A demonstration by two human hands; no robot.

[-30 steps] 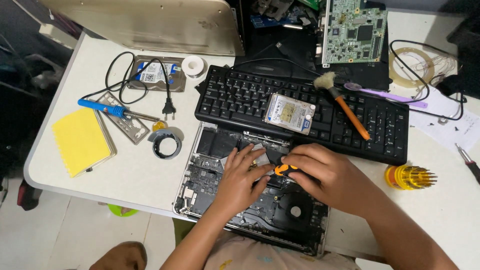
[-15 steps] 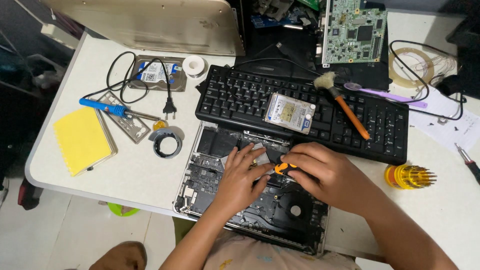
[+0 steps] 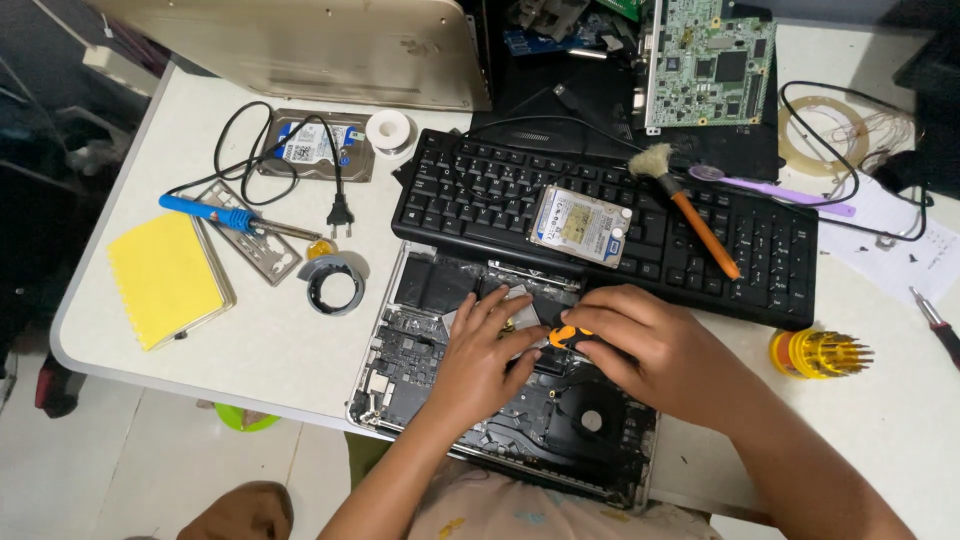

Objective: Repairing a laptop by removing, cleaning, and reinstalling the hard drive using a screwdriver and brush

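Your right hand [image 3: 655, 345] pinches a small orange-and-black screwdriver [image 3: 566, 336], fingers curled tight round its stubby handle; the tip is hidden beneath your fingers. Your left hand [image 3: 480, 355] lies flat, fingers spread, on the innards of the opened laptop [image 3: 420, 350], its fingertips just beside the tool and holding nothing. The laptop sits at the near edge of the white table [image 3: 290, 350], its silver shell framing dark circuit boards, flat black battery cells and a round fan [image 3: 592, 421].

Just beyond it lies a black keyboard [image 3: 770, 265], matte and ridged with keys. On the keys rest a rectangular metal hard drive [image 3: 581, 226] and a brush [image 3: 690, 205] with a pale tuft and an orange handle.

To the left: a grey tape roll [image 3: 334, 287], a blue-handled soldering iron [image 3: 215, 213], a yellow notebook [image 3: 163, 277] and a second hard drive [image 3: 312, 146] crossed by a black cable. To the right: a yellow, spiky screwdriver bit holder [image 3: 815, 353]. At the far edge stands a green circuit board [image 3: 708, 60].
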